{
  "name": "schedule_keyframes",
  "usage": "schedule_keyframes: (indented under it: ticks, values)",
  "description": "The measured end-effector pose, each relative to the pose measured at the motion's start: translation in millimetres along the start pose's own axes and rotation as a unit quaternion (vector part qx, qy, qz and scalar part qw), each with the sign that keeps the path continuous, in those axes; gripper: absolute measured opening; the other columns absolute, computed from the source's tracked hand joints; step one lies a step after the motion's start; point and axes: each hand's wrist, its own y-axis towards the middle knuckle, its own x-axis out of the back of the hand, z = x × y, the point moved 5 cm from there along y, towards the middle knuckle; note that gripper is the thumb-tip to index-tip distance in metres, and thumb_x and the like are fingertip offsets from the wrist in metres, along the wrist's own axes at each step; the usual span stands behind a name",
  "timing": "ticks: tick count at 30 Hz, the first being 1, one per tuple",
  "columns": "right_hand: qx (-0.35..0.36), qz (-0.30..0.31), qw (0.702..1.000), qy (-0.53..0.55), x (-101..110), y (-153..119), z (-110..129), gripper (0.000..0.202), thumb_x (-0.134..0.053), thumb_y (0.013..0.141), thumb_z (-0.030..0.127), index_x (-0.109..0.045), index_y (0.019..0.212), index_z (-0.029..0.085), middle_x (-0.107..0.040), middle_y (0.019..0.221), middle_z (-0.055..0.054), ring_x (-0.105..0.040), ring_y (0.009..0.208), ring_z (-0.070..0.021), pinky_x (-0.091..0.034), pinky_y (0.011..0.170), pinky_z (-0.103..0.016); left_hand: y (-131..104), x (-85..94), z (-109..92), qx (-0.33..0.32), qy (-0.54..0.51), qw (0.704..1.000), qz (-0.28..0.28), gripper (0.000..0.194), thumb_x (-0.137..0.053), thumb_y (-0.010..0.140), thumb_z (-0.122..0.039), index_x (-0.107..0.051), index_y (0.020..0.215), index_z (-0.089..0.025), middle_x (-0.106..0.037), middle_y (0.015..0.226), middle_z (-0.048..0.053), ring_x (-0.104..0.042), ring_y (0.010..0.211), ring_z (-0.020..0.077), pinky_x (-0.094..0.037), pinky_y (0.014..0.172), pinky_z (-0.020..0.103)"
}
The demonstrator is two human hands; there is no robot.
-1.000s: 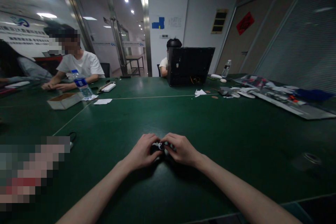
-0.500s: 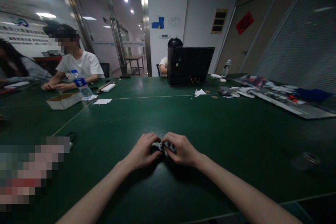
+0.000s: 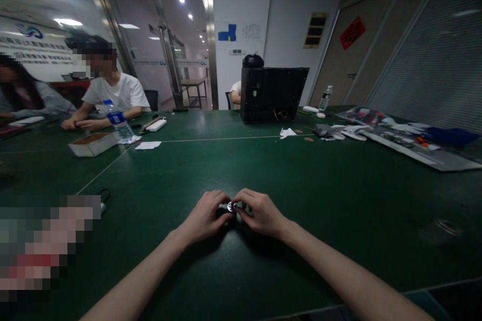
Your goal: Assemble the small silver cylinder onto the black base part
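One small round piece [image 3: 231,206] sits between the fingertips of two bare hands, straight ahead of the person and low over the bench [image 3: 226,170]. The left hand [image 3: 209,215] comes at it from the left side and the right hand [image 3: 260,213] from the right, so the piece lies just where the two reaches meet. Both hands are curled, with thumb and fingers brought in close about it, and both appear to be gripping it. Which one bears more of the hold I cannot tell, since fingers cover much of it.

In this view the visible part of the piece lies slightly nearer the left fingertips, though the right fingertips crowd its other edge (the gap between the hands is very narrow). A pale rim with a darker middle faces roughly back toward the person. No long axis can be made out: the face looks round, and whatever depth there is behind it is hidden. Whether it touches the bench or is held just above it is also unclear.

The nearest loose things stand well apart from this grip: a paper slip [image 3: 148,145] and an open box [image 3: 81,148] beyond the left hand, a dark cylindrical object [image 3: 440,232] off to the right.
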Motion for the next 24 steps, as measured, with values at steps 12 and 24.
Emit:
schedule_keyframes:
  ticks: [12,24]
  values:
    - [-0.012,0.039,0.999,0.019,2.0,0.3,4.0,0.037,-0.061,0.080,0.023,-0.051,0.115,0.019,-0.059,0.104,-0.007,-0.057,0.085,-0.0170,-0.047,0.075,-0.029,0.1,1.3,3.6,0.057,-0.071,0.996,0.020,0.024,-0.053,0.086,-0.035,-0.059,0.100,-0.017,-0.062,0.096,0.006,-0.054,0.089,0.0215,-0.041,0.081,0.033]
    - [-0.010,0.084,0.996,0.017,-1.3,0.6,5.6,0.058,-0.065,0.073,0.020,-0.041,0.126,0.019,-0.053,0.116,-0.009,-0.054,0.103,-0.0220,-0.048,0.085,-0.035,-1.5,-2.0,12.2,0.101,-0.221,0.969,0.036,0.033,-0.055,0.084,-0.035,-0.059,0.111,-0.015,-0.063,0.108,0.009,-0.056,0.097,0.0238,-0.043,0.086,0.033]
